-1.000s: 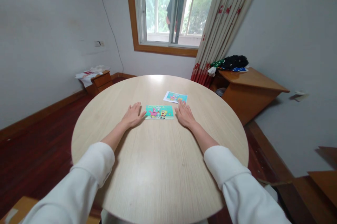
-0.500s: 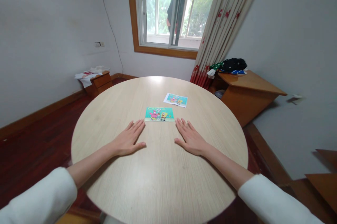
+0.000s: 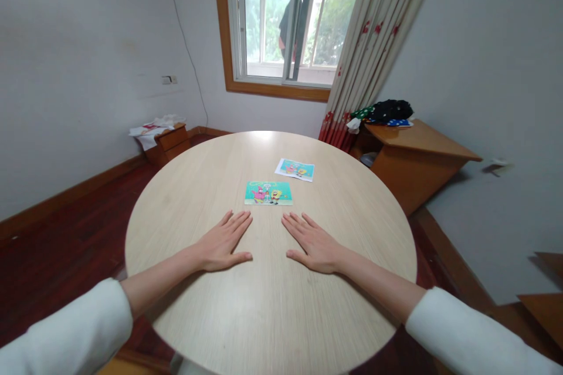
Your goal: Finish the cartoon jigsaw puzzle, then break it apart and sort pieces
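Both of my hands lie flat, palms down, on a round light-wood table [image 3: 268,310]. My left hand [image 3: 224,240] has its fingers stretched out and holds nothing. My right hand [image 3: 310,241] mirrors it, open and empty. Just beyond the fingertips lies a teal cartoon picture card [image 3: 268,193], a small gap away from both hands. A second cartoon picture with a white border [image 3: 295,169] lies farther back and to the right.
A wooden desk [image 3: 417,146] with a pile of dark clothes [image 3: 387,110] stands at the right by a curtain [image 3: 369,40]. A small wooden cabinet [image 3: 169,140] with papers sits by the left wall. A window [image 3: 290,11] is behind the table.
Both hands have drawn back from the sides of the teal card toward me, then moved a little closer together. They now rest flat in front of the card.
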Available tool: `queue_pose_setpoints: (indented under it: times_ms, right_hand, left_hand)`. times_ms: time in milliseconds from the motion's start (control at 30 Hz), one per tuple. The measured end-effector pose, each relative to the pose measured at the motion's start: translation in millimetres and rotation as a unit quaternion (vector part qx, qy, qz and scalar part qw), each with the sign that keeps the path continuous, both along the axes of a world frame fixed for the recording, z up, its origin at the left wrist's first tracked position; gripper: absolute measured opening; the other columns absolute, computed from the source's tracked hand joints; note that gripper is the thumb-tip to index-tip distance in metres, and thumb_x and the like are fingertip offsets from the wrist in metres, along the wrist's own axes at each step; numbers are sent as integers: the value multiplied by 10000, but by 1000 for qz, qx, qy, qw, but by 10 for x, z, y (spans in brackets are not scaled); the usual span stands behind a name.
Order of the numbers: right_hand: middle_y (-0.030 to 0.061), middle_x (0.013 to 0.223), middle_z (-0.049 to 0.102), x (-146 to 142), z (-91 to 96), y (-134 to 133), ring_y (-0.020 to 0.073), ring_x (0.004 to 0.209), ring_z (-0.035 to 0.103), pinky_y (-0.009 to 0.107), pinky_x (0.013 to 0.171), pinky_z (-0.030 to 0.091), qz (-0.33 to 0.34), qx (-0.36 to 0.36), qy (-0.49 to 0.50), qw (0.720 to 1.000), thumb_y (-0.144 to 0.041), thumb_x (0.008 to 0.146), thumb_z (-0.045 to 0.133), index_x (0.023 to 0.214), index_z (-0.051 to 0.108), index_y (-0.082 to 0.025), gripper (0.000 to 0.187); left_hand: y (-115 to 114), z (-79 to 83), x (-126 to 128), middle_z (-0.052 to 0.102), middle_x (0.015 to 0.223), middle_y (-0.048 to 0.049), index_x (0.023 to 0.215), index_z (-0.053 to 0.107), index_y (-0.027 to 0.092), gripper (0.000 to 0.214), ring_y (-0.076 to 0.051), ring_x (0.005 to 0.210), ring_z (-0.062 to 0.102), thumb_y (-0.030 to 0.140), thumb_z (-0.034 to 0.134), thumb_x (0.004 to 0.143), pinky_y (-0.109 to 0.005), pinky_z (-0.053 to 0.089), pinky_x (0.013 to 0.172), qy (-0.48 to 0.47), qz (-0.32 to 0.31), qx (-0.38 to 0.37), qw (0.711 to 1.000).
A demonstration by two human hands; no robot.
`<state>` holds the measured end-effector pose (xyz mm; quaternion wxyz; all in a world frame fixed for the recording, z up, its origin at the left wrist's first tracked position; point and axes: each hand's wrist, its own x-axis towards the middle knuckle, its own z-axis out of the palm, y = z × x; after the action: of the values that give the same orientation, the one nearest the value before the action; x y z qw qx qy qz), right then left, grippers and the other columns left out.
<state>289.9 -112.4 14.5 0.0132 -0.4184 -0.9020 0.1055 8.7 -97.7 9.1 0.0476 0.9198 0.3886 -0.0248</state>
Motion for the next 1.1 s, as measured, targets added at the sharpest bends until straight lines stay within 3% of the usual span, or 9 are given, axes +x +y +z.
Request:
queue_pose_setpoints:
  times_ms: [233,1100]
  right_hand:
    - [107,1520,154,-96,0,-40,227,1409,132,435,1156,95,10,-4,19,1000,-617,884,246,1464,156,-135,760]
    - [116,1515,162,-84,0,-35,235,1407,142,453,1153,106,4,-14,27,1000,-591,887,286,1458,176,-120,748]
  left_hand:
    - [-42,12,212,133,1516,-182,1453,132,82,894,-250,1407,108,704,230,818,-447,41,1137,-12,-24,-10,1000]
    - [-41,21,213,131,1517,-176,1454,132,84,874,-251,1408,102,686,235,829,-444,54,1136,-6,-18,-15,1000]
